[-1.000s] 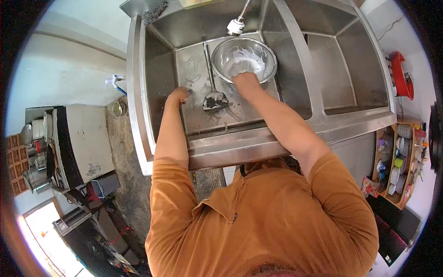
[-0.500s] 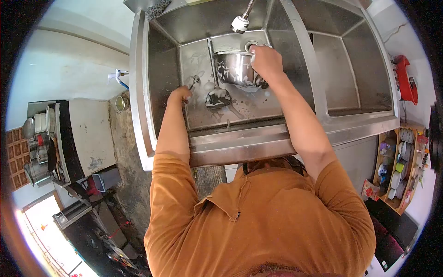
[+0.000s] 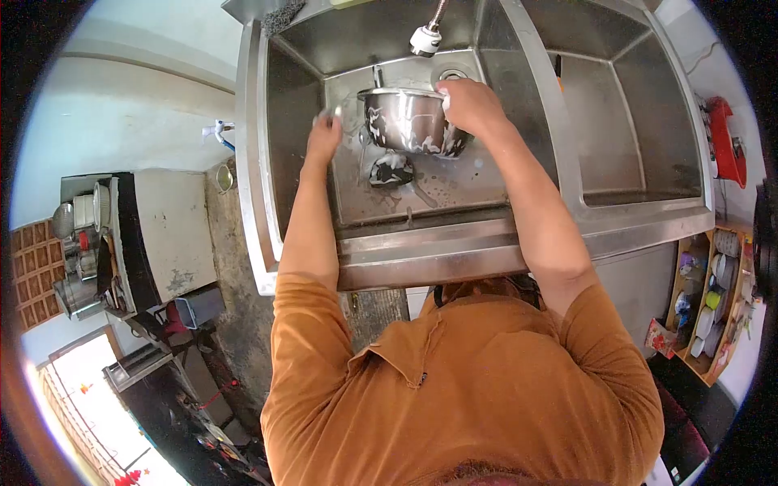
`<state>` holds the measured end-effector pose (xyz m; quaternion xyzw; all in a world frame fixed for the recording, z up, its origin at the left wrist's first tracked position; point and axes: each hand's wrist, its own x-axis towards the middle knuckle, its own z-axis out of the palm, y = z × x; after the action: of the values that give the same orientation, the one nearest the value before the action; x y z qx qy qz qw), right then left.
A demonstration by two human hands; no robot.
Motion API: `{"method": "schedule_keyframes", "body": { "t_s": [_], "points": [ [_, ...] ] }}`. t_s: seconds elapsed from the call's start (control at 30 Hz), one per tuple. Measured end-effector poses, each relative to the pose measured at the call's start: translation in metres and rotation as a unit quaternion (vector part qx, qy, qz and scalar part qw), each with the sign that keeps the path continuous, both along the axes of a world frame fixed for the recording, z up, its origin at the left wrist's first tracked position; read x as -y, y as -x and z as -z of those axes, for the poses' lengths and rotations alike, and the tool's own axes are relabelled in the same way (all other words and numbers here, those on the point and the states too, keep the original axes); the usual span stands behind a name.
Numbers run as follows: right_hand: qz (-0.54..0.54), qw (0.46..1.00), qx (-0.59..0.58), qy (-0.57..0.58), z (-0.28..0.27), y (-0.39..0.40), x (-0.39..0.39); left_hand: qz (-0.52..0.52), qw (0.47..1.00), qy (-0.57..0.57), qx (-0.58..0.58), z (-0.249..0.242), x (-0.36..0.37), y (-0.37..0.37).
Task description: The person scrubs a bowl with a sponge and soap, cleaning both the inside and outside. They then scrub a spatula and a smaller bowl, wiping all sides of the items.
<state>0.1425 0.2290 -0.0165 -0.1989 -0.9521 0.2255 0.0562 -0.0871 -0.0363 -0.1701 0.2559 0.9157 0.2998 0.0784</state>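
My right hand is closed on the right side of a soapy steel pot, at its rim. The pot stands tilted in the left sink basin. Beneath and in front of it lies a dark, foam-covered spatula, its handle largely hidden by the pot. My left hand is beside the basin's left wall, left of the pot and apart from it. Motion blurs its fingers, and I cannot make out whether something is in them. Between this hand and the pot, a thin metal utensil shows faintly.
A white-tipped flexible faucet hangs over the basin, above the drain. A dark scouring pad rests on the back left corner. To the right is a second basin. A dish rack stands farther right.
My left hand has moved up along the basin's left side, away from the front. With my right hand on it, the pot has shifted left over the spatula's handle.
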Motion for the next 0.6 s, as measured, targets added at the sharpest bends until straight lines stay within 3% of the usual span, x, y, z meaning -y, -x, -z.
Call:
{"method": "schedule_keyframes", "body": {
  "t_s": [0.03,0.07,0.13,0.2,0.3,0.37,0.4,0.47,0.6],
  "points": [
    [-0.024,0.999,0.018,0.011,-0.002,0.001,-0.001,0.009,0.984,-0.17,-0.053,-0.029,-0.019,-0.013],
    [-0.047,0.998,0.037,0.021,-0.004,0.002,-0.001,0.011,0.984,-0.168,-0.056,-0.056,-0.032,-0.027],
    [-0.065,0.997,0.007,0.035,-0.005,-0.001,-0.001,0.167,0.944,-0.257,-0.12,-0.105,-0.052,-0.058],
    [-0.084,0.995,-0.023,0.045,-0.005,-0.001,-0.004,0.177,0.979,-0.086,0.055,-0.136,-0.055,-0.081],
    [-0.102,0.991,-0.028,0.084,-0.002,0.003,-0.012,0.154,0.986,-0.067,-0.015,-0.135,-0.061,-0.086],
    [-0.085,0.97,-0.113,0.196,0.0,0.009,-0.015,0.14,0.989,-0.042,-0.034,-0.14,-0.062,-0.084],
    [-0.089,0.97,-0.116,0.197,0.001,0.012,-0.011,0.105,0.992,-0.067,-0.032,-0.144,-0.061,-0.083],
    [0.02,0.933,-0.277,0.229,0.001,0.017,0.002,0.063,0.993,-0.091,-0.036,-0.151,-0.056,-0.082],
    [0.033,0.952,-0.238,0.19,-0.007,0.025,0.037,-0.021,0.99,-0.115,-0.085,-0.183,-0.049,-0.098]
  ]
}}
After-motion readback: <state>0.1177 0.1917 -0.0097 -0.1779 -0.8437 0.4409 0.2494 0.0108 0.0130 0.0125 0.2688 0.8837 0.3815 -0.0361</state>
